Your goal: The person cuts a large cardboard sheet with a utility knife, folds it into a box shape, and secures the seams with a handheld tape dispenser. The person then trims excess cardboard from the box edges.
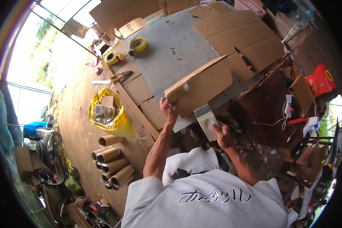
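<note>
**A:** So the folded cardboard box (201, 85) sits at the near edge of the grey worktable (171, 49), tilted up. Left hand (168, 111) is clamped on its lower left corner. Right hand (221, 133) is wrapped around a pale tape dispenser (206, 121) pressed against the box's bottom edge.

**B:** How do you reckon it handles?

**A:** Looks light and fairly stiff, but I'd guess the panels flex and crease if you pinch mid-face. Corners and folded edges seem the safest grab, which is where that left hand is.

**B:** What else is lying around? Counts?

**A:** Two yellow tape rolls (138, 44) at the far left of the table, one red-handled knife (244, 58) on the flat cardboard sheets (235, 36). On the ground to the left, a yellow bag (119, 121) with what looks like two or three rolls inside, then a pile of cardboard tubes (112, 161), about seven, though the lower ones overlap so I can't be sure.
</note>
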The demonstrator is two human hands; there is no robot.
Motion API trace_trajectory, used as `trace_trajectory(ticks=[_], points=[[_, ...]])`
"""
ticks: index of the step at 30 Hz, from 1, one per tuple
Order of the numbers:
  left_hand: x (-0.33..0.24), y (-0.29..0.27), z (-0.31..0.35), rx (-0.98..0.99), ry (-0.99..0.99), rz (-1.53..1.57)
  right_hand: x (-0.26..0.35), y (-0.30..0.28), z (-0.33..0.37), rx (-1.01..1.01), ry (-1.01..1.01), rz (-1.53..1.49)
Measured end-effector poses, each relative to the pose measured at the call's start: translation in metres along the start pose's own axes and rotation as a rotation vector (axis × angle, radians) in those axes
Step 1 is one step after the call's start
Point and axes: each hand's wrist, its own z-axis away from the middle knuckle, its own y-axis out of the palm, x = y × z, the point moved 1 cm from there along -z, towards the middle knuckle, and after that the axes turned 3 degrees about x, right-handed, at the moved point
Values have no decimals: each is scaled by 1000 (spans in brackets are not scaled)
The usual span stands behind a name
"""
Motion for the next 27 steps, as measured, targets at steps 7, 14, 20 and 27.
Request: trace_trajectory(ticks=[7,14,20,27], points=[[17,-4,-55,55,73,-108,17,9,-20,96,-6,-46],[-83,-56,-25,304,-337,450,41,19,-24,150,-140,31],[-116,-77,-50,937,-642,710,26,35,-43,231,-56,95],[-72,-81,-74,925,-742,726,21,61,-66,211,104,48]])
